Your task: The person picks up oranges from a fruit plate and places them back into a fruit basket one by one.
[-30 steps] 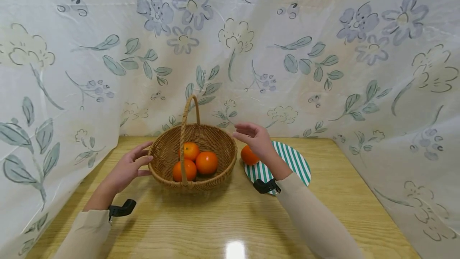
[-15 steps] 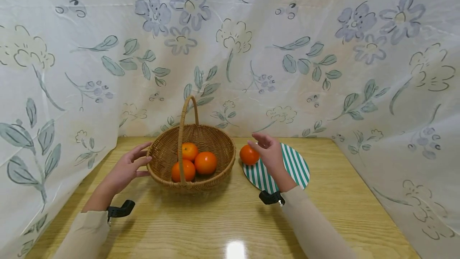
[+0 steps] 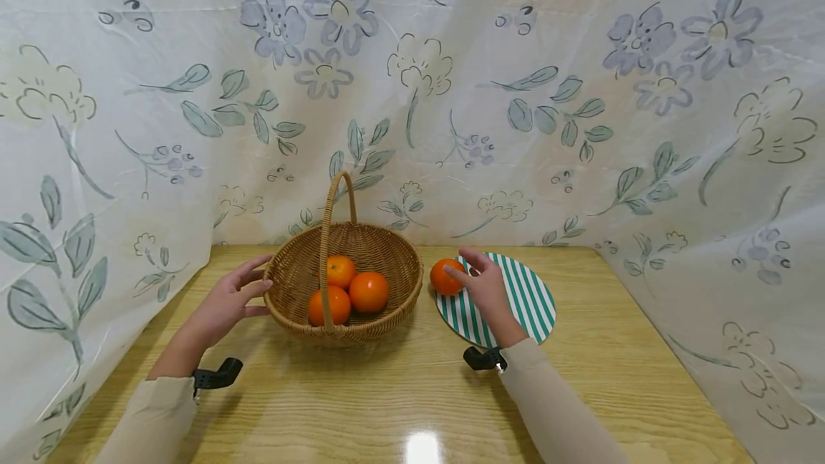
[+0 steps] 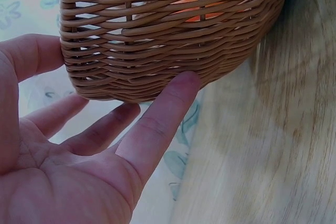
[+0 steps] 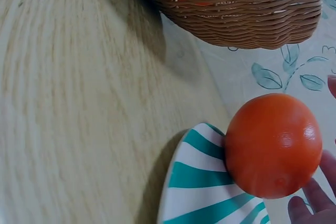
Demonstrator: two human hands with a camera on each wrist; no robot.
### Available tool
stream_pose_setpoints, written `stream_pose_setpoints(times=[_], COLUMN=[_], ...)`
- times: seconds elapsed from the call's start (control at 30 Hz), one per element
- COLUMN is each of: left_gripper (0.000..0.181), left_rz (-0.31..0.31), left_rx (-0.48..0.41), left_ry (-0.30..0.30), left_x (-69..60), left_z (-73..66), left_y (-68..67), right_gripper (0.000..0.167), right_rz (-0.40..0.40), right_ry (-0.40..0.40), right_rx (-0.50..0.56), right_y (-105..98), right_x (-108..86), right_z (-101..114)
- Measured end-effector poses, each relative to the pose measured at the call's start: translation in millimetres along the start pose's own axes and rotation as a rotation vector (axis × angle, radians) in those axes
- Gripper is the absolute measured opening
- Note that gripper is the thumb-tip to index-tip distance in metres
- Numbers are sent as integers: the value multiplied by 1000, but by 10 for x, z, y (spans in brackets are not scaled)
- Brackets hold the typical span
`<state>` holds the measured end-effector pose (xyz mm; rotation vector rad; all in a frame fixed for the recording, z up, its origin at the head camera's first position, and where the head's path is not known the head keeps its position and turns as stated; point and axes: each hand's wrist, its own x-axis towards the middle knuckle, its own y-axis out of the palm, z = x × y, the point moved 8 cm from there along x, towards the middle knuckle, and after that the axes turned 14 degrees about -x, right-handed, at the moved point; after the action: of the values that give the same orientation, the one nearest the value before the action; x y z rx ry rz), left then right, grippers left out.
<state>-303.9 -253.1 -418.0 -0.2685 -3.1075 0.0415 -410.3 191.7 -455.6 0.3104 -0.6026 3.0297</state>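
A wicker basket (image 3: pixel 406 299) with a tall arched handle stands on the table and holds oranges (image 3: pixel 369 292), three of them in sight. My left hand (image 3: pixel 222 306) touches its left side with spread, extended fingers; in the left wrist view one fingertip (image 4: pixel 185 83) lies against the weave. A single orange (image 3: pixel 446 278) sits at the left part of a round plate (image 3: pixel 531 299) with green and white stripes. Just right of that fruit is my right hand (image 3: pixel 488 292), thumb and fingers parted and not closed round it. In the right wrist view only some fingertips (image 5: pixel 315 198) show beside it.
The light wooden table (image 3: pixel 361 399) extends in front of the basket and plate. Behind and at both sides hangs a floral cloth (image 3: pixel 451 92). Each wrist wears a black camera mount (image 3: pixel 219 374).
My right hand has moved from beside the basket's right rim rightward and down to the single orange. My left hand stays at the basket's left side.
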Motion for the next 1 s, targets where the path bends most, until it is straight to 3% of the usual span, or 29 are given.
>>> stream_pose_setpoints(times=[0.5, 1.0], left_gripper=[69, 69], left_rz=[-11, 5], left_rx=[-2, 1], left_ry=[-5, 7], left_x=[-2, 10], left_z=[12, -9], left_y=[-21, -3], right_gripper=[76, 77], right_rz=[80, 100], right_ry=[39, 39], right_rx=[-115, -198], right_y=[168, 224], right_x=[-8, 28], right_z=[-86, -137])
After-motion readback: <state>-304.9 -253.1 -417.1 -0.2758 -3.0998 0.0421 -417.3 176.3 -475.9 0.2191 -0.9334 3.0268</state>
